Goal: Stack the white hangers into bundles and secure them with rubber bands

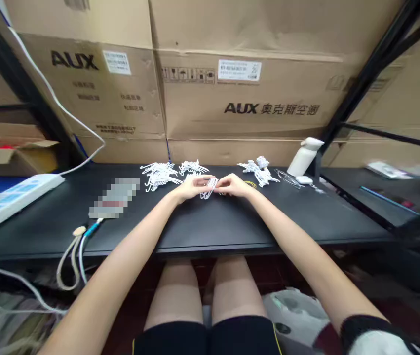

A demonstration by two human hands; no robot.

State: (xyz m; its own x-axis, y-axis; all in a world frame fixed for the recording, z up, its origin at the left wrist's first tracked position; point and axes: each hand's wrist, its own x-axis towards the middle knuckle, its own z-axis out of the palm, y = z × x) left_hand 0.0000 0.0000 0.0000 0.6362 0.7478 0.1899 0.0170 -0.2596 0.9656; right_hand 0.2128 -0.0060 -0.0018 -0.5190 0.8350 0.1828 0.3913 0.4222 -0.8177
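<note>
Fingers [204, 183] of both hands pinch white clip bundle [209, 189] | bundle between fingertips, over black table [210, 222]

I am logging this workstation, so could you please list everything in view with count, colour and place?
small plastic pieces: one bunch, white, held between both hands at table centre
piles of plastic pieces: about four, white, along the table's far edge
table: one, black, in front
bottle: one, white, far right of table
rubber band: one, yellow, beside the right hand
power strip: one, white and blue, left
cables: several, white and blue, left edge
cardboard boxes: several, brown, behind the table
left hand: one, gripping the bunch
right hand: one, gripping the bunch
</note>
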